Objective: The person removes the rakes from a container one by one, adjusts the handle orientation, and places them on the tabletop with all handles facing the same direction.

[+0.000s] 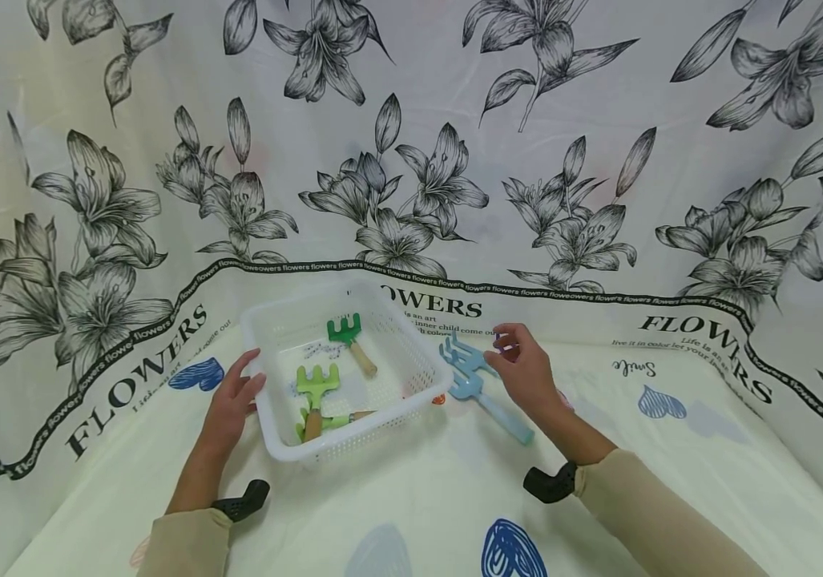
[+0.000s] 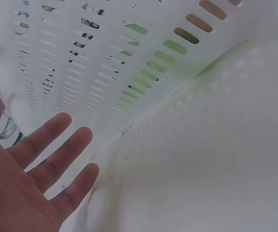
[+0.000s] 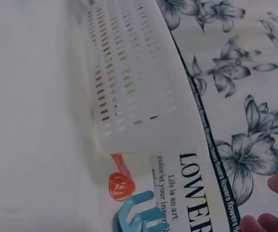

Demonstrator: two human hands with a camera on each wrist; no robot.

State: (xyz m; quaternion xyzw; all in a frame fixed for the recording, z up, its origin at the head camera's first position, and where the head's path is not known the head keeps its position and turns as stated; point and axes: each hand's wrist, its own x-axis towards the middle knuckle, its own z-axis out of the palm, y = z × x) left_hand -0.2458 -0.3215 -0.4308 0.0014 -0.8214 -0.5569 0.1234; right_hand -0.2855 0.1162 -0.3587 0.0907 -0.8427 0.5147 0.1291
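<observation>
A white plastic basket (image 1: 389, 417) with slotted walls holds a dark green toy garden fork (image 1: 344, 330), a light green one (image 1: 317, 381), and another light green tool (image 1: 339, 420) partly under it. My left hand (image 1: 232, 393) grips the basket's left rim with thumb and forefinger. In the left wrist view, the other fingers (image 2: 64, 159) are spread beside the slotted wall. To the right of the basket, two blue toy garden forks (image 1: 469, 385) lie overlapping on the sheet. My right hand (image 1: 530, 377) hovers by their heads, fingers bent and apart from the thumb, holding nothing visible.
A pale sheet (image 1: 425, 513) with printed hearts covers the surface. Behind it rises a white cloth (image 1: 454, 96) with black flower prints and a dark lettered band. A black wrist device (image 1: 241, 501) sits on each forearm.
</observation>
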